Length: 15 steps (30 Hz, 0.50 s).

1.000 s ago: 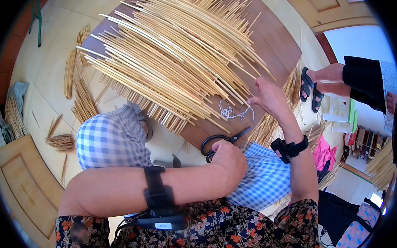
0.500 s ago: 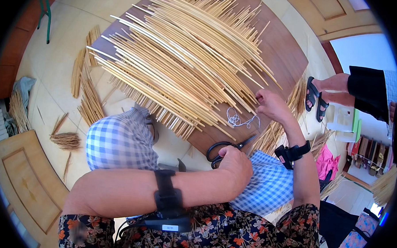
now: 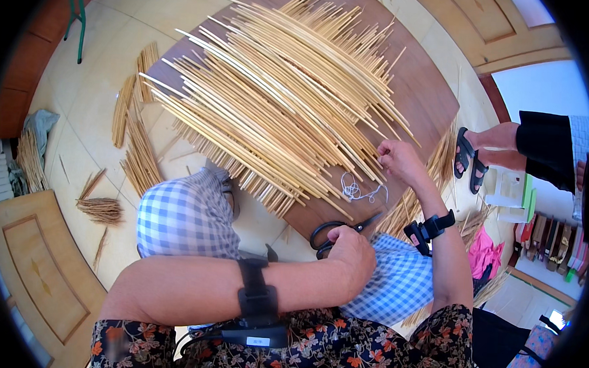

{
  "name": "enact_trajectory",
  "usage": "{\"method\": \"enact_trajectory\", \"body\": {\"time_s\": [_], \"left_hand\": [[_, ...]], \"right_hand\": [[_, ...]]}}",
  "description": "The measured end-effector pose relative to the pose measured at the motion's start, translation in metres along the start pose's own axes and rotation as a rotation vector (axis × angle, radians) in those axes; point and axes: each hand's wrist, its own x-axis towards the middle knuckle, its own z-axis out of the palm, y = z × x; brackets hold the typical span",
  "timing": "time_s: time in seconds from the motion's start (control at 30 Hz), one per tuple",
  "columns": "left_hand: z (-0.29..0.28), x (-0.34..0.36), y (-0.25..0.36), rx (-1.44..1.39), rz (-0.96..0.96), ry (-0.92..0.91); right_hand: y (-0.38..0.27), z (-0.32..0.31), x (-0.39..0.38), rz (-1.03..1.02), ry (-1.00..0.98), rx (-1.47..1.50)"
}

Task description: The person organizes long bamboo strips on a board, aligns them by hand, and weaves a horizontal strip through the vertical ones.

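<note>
A broad layer of thin, pale straw-coloured stalks (image 3: pixel 265 97) lies crosswise on a brown tabletop (image 3: pixel 433 98). My right hand (image 3: pixel 402 164) is closed in a pinch at the stalks' right ends; whatever its fingertips hold is too small to tell. Just below it, a loose tangle of white string (image 3: pixel 363 190) rests on the wood. Black-handled scissors (image 3: pixel 329 229) lie at the table's near edge, blades toward the upper right. Beside their handle loops my left hand (image 3: pixel 354 256) is curled shut, its grip hidden by the back of the hand.
Blue checked cloth (image 3: pixel 181 215) covers my legs by the table's near edge. Stalk bundles (image 3: pixel 141 154) lie on the tiled floor at left, with a small brush-like bundle (image 3: pixel 100 208) nearer. More stalks (image 3: pixel 408 205) lean at the right. Another person's sandalled feet (image 3: pixel 470 159) stand at right.
The whole view has shifted slightly, so the table and stalks sit lower and further right. Both hands stay near the same places, by the stalk ends and the scissors.
</note>
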Motion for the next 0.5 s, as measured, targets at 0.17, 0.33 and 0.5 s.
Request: {"method": "enact_trajectory", "body": {"time_s": [0.17,0.33,0.5], "left_hand": [[-0.001,-0.001,0.001,0.009,0.010,-0.017],[0.000,-0.001,0.001,0.006,0.004,-0.024],[-0.002,-0.002,-0.001,0.004,0.002,-0.022]], "right_hand": [[-0.002,0.003,0.000,-0.060,0.103,-0.026],[-0.011,0.002,0.001,-0.081,0.172,-0.193],[0.002,0.000,0.004,-0.191,0.298,-0.358]]}}
